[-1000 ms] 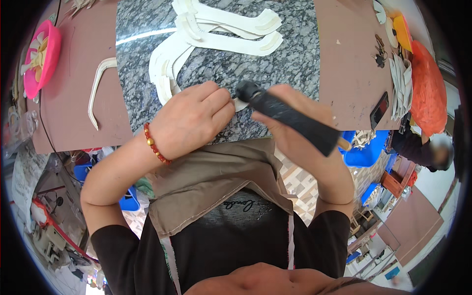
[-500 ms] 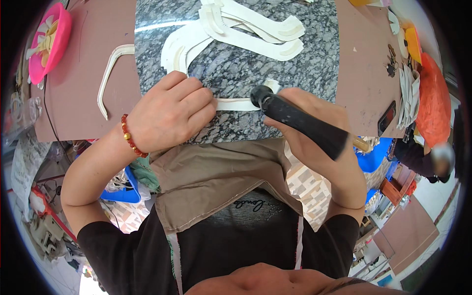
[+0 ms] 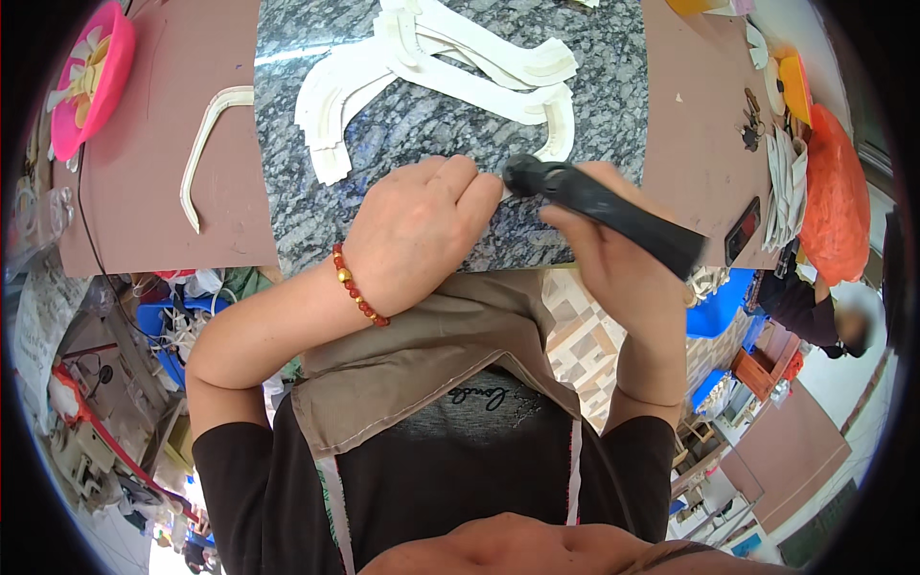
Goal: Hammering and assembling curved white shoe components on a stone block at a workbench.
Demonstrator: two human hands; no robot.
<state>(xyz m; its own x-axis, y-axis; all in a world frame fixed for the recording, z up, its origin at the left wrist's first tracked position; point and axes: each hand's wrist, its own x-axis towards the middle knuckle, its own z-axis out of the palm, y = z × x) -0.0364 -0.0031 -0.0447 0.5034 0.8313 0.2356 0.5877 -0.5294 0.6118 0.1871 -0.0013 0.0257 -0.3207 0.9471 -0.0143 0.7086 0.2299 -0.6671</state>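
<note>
My left hand, wearing a red beaded bracelet, rests on the speckled dark stone slab with its fingers bent down. A sliver of white strip shows at its fingertips; most of it lies hidden under the hand. Beyond the hammer, a curved white end appears, perhaps part of the same strip. My right hand is closed round a hammer with a long black head. The round face of the hammer is close beside my left fingertips; whether it touches the strip I cannot tell.
Curved white pieces lie piled at the slab's far side. A single curved strip is on the brown table. A pink bowl stands far left; keys, a phone and a red bag lie right.
My left hand has slid right along the slab, close to the hammer, covering most of the white strip. My right hand and the hammer have shifted slightly; the strip's straight stretch no longer shows.
</note>
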